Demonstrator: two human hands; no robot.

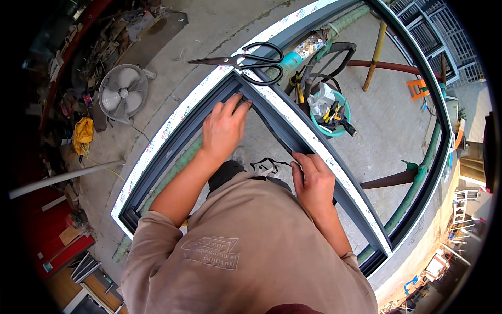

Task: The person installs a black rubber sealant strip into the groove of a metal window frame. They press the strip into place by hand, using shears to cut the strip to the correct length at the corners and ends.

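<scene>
A window frame (172, 102) of dark grey profile with white printed protective film lies in front of me, split by a crossbar (324, 141). Along the crossbar's inner edge runs a thin black rubber strip (272, 129), its loose end hanging in loops below. My left hand (225, 128) has its fingers stretched into the corner where the crossbar meets the outer profile, touching the strip's end there. Farther down the crossbar, my right hand (315, 180) pinches the strip between thumb and fingers. Black-handled scissors (238, 62) rest across the frame just beyond that corner.
Green pipes (348, 20) support the frame. Through its right opening show a teal bucket (346, 107) of tools and an orange stool (417, 89). A round fan (124, 93) stands on the concrete floor at left, beside piled scraps. More metal frames (431, 36) lie far right.
</scene>
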